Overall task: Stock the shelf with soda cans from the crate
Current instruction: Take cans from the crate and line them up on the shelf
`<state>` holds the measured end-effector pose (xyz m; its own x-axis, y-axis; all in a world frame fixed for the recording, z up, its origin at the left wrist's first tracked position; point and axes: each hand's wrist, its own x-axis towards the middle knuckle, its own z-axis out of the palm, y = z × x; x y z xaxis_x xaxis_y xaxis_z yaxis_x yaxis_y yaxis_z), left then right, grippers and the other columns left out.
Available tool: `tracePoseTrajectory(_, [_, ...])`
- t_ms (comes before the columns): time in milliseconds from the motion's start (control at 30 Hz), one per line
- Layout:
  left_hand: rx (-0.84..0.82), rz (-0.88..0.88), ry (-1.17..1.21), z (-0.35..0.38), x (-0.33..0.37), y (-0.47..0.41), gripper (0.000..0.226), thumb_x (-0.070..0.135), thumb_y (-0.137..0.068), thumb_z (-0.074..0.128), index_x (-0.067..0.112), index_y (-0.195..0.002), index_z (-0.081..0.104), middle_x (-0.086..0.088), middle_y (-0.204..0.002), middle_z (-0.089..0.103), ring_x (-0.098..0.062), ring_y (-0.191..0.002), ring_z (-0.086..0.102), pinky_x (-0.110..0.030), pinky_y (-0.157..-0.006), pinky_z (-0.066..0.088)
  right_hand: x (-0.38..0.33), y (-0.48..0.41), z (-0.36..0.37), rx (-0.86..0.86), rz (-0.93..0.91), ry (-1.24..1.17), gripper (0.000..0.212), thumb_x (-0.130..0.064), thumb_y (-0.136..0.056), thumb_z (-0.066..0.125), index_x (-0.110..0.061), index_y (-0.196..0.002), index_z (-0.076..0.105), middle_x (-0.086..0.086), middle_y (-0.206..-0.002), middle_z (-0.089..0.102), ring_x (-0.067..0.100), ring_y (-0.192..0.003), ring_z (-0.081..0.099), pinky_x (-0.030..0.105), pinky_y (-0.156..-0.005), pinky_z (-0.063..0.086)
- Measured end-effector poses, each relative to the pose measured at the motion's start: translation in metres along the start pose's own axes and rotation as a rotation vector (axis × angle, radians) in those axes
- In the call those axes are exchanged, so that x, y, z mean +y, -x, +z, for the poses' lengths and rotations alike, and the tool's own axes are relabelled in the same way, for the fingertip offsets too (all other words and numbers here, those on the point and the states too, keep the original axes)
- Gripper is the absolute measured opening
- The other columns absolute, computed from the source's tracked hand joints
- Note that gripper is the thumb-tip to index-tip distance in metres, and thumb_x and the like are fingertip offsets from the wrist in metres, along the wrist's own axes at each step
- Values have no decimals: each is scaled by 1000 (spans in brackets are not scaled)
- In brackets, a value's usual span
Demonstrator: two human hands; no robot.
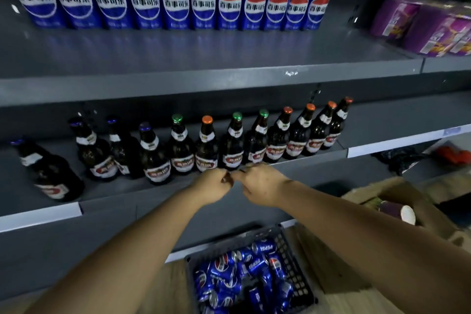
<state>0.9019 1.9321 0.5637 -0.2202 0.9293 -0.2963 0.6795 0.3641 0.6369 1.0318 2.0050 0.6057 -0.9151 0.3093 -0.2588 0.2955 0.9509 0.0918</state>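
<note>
At 6 o'clock the glossy blue soda cans point(244, 270) lie jumbled on their sides in the dark plastic lattice crate point(293, 267), long axes pointing every way, while at 11 to 12 o'clock a row of the same cylinders point(175, 0) stands upright on the smooth grey metal top shelf point(204, 53), logos forward. At centre the left hand point(211, 186) and right hand point(257, 183) meet with curled fingers, blurred, so I cannot tell what they pinch, if anything. Behind them stand brown glass bottles point(232, 145); purple packs point(420, 25) sit at 2 o'clock and a cardboard box point(397, 191) at 4.
</note>
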Motion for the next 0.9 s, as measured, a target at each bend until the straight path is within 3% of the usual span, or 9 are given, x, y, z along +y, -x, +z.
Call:
tracePoseTrajectory(167, [-152, -89, -14, 44, -24, -8, 29, 13, -95, 42, 14, -66, 39, -4, -68, 40, -15, -62, 36, -28, -57, 26, 4, -2, 38, -142, 9, -14, 42, -12, -96, 40, -8, -138, 36, 16, -123, 55, 30, -114, 49, 35, -88, 41])
tracePoseTrajectory(267, [-186, -139, -38, 66, -43, -8, 25, 13, -95, 45, 15, -70, 44, -5, -78, 51, -22, -78, 49, -28, -68, 34, 6, -4, 62, -228, 73, -126, 43, -12, -94, 42, -10, -136, 36, 18, -121, 56, 32, -112, 52, 36, -85, 43])
tracePoseTrajectory(333, [-199, -187, -55, 80, -55, -5, 16, 16, -95, 46, 12, -84, 58, -11, -97, 62, -25, -95, 57, -28, -77, 39, 5, -1, 82, -328, 125, -192, 48, -14, -94, 44, -13, -140, 30, 19, -122, 56, 34, -111, 54, 35, -83, 43])
tracePoseTrajectory(400, [-215, -239, -109, 93, -66, 2, 23, 17, -96, 43, 6, -101, 63, -15, -110, 63, -28, -102, 58, -29, -82, 42, 3, 3, 105, -438, 147, -250, 52, -14, -93, 48, -14, -142, 29, 18, -125, 55, 34, -112, 54, 35, -84, 44])
tracePoseTrajectory(500, [-263, -288, -201, 110, -82, 15, 27, 16, -96, 41, 6, -109, 62, -13, -117, 61, -27, -107, 57, -29, -85, 43, -1, 10, 137, -543, 164, -283, 43, -11, -92, 49, -7, -134, 43, 17, -128, 55, 32, -114, 56, 33, -86, 45])
tracePoseTrajectory(633, [-333, -366, -213, 133, -115, 26, 32, 20, -98, 39, 8, -121, 58, -10, -130, 56, -24, -119, 51, -26, -93, 39, -9, 14, 173, -630, 186, -343, 44, -10, -94, 46, -5, -137, 41, 18, -139, 47, 31, -125, 48, 32, -95, 41])
tracePoseTrajectory(800, [-429, -457, -199, 167, -144, 38, 38, 24, -101, 35, 13, -136, 47, -8, -143, 45, -23, -129, 44, -28, -102, 34, -25, 18, 223, -703, 192, -441, 46, -13, -93, 46, -10, -138, 40, 17, -135, 48, 33, -121, 50, 35, -92, 44])
tracePoseTrajectory(900, [-467, -510, -177, 191, -163, 42, 39, 23, -101, 36, 11, -137, 45, -9, -141, 46, -25, -127, 45, -28, -99, 36, -35, 20, 256, -771, 191, -536, 42, -14, -93, 46, -10, -135, 44, 18, -132, 51, 31, -116, 53, 31, -86, 43])
